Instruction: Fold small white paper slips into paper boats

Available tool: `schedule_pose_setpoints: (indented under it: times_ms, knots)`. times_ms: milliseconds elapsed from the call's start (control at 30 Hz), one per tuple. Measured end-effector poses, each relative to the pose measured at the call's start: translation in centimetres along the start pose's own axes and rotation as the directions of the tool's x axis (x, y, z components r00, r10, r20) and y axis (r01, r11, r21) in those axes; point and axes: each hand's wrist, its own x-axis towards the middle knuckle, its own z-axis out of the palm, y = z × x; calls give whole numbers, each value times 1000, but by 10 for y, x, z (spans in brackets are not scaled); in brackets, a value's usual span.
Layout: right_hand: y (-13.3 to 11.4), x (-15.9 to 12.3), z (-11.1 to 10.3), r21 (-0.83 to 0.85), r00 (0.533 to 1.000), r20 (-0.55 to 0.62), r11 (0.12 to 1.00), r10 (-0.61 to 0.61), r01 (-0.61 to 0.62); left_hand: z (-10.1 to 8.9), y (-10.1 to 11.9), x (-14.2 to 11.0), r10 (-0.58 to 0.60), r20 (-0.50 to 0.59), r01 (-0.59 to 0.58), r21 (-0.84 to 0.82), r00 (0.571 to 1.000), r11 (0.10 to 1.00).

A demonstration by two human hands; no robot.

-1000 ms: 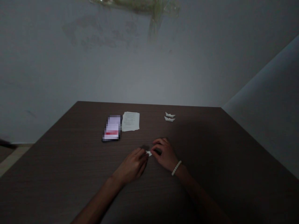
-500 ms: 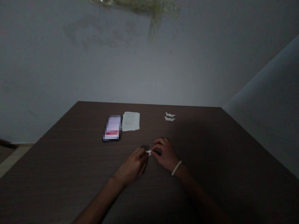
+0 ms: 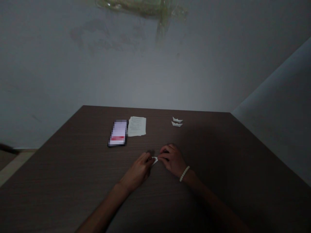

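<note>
Tiny folded white paper piece (image 3: pixel 154 160), pretty dim lighting

Sitting between the left grip (image 3: pixel 137 171) and the right grip (image 3: pixel 171 160), low over the dark wood-grain table (image 3: pixel 199 207), long axis running roughly side to side with a slight slant. Left fingertips (image 3: pixel 149 156) nearest, right up against its left end; right fingertips (image 3: pixel 162 156) just beside the other end. Both grips narrow and curled inward, but no way to tell from here whether pinching or only touching, too dark and too small. White beaded bracelet (image 3: pixel 184 173) on the right wrist. Farther up the table, two small white paper boats (image 3: pixel 177 121), one just in front of the other, then a printed paper sheet (image 3: pixel 137 126) and, right beside it, a phone (image 3: pixel 118 132) with a blurred screen
</note>
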Motion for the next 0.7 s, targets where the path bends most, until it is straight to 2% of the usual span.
schedule_pose_setpoints:
  times_ms: [200, 433, 700]
  knots:
    - [-1, 0, -3, -68, 996, 13, 993, -91, 92, 6, 0, 1, -11, -16, 12, 29, 1000, 1000]
    - [0, -2, -8, -183, 980, 118, 966, -160, 180, 8, 0, 2, -13, -12, 13, 65, 1000, 998]
    - [-8, -15, -15, -152, 982, 136, 977, -129, 150, 5, 0, 3, 6, 8, -7, 89, 1000, 996]
